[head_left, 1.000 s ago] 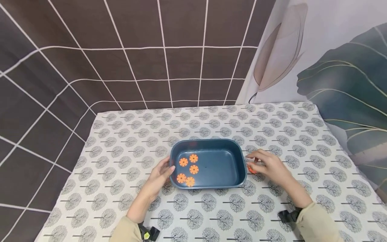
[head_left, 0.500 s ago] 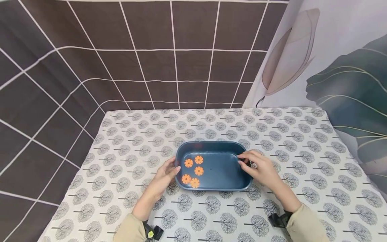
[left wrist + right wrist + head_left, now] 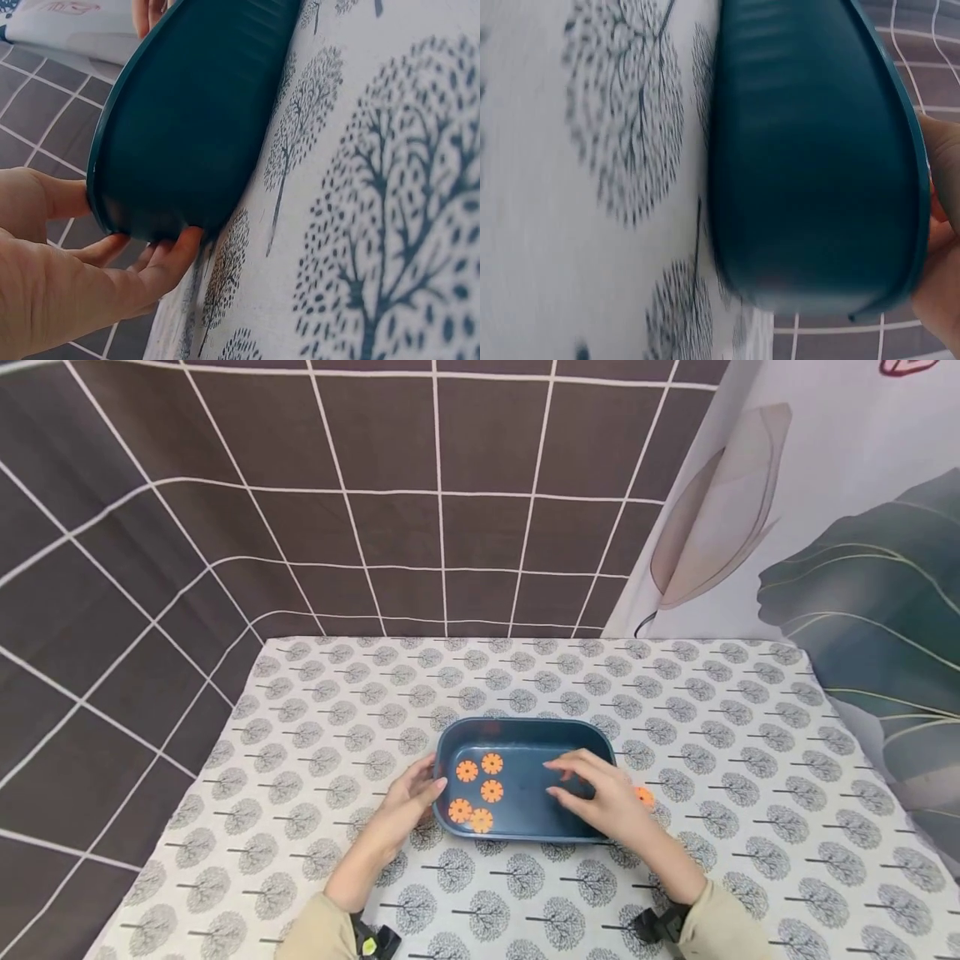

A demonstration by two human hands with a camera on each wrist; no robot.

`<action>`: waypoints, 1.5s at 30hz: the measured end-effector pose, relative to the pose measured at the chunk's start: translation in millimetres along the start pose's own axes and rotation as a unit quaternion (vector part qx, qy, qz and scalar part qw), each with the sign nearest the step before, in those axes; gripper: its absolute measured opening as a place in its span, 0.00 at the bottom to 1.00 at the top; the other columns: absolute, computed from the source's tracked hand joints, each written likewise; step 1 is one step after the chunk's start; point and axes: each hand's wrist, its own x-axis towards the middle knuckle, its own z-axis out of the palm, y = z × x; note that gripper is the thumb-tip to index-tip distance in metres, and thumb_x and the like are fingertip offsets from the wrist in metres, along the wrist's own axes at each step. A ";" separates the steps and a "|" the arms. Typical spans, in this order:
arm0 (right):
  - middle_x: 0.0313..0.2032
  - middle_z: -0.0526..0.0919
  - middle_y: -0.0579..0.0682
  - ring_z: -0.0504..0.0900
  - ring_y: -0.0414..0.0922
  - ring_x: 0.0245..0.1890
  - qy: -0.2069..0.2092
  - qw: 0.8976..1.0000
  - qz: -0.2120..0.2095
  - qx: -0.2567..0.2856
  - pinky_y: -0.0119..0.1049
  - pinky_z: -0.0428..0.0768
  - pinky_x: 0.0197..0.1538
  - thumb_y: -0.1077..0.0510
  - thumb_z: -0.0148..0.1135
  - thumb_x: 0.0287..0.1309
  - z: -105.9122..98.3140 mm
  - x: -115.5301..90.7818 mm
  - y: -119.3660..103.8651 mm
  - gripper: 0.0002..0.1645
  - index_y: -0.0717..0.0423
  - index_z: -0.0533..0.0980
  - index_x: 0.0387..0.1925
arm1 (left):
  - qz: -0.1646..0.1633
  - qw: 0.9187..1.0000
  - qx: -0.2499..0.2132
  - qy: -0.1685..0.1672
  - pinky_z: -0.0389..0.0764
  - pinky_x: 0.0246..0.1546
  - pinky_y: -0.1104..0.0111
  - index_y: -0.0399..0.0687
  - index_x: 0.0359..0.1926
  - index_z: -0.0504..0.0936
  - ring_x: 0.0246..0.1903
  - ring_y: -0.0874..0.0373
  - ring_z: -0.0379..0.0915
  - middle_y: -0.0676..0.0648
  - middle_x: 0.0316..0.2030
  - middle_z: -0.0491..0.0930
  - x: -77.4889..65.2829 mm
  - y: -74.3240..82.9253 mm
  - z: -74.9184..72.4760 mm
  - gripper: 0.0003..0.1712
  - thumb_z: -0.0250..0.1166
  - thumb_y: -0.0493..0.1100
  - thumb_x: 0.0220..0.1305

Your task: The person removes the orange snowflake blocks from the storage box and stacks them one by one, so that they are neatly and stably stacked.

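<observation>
A dark blue plastic basin stands on the cloth with several orange notched discs on the left part of its floor. My left hand grips the basin's left end, thumb over the rim and fingers against the outer wall, as the left wrist view shows. Over the basin's right half is my right hand, thumb and forefinger spread apart with a gap between the tips. Another orange disc lies on the cloth outside the right end, partly hidden by that hand. In the right wrist view the basin wall hides most of the hand.
A white cloth printed with grey trees covers the table. Behind and to the left hangs a dark curtain with a white grid, and a pale leaf-patterned curtain is at the right.
My right hand has moved left from beside the basin's right end, over the rim, into the space above the basin, its fingers parting. My left hand stays on the left end.
</observation>
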 end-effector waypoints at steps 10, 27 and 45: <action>0.42 0.82 0.42 0.80 0.36 0.37 -0.083 0.993 -0.002 -0.089 0.33 0.81 0.39 0.56 0.74 0.42 18.7 11.3 -9.2 0.22 0.48 0.79 0.43 | -0.003 1.000 -0.005 0.005 0.69 0.60 0.53 0.41 0.69 0.54 0.63 0.40 0.59 0.35 0.64 0.60 2.5 -2.1 7.8 0.35 0.56 0.44 0.66; 0.47 0.77 0.51 0.77 0.48 0.46 -0.255 0.955 0.039 -0.145 0.46 0.78 0.48 0.52 0.65 0.55 63.8 35.9 -28.5 0.23 0.53 0.76 0.52 | -0.024 1.000 0.008 0.007 0.71 0.58 0.55 0.43 0.70 0.54 0.63 0.41 0.59 0.36 0.64 0.60 -3.5 -2.0 2.1 0.35 0.55 0.45 0.66; 0.38 0.74 0.52 0.76 0.49 0.39 -0.237 0.965 0.090 -0.075 0.44 0.78 0.41 0.60 0.68 0.51 74.7 45.4 -24.6 0.15 0.59 0.78 0.41 | -0.016 1.000 0.002 0.004 0.70 0.59 0.54 0.41 0.70 0.54 0.64 0.41 0.58 0.36 0.65 0.59 1.0 0.8 -1.2 0.35 0.55 0.45 0.66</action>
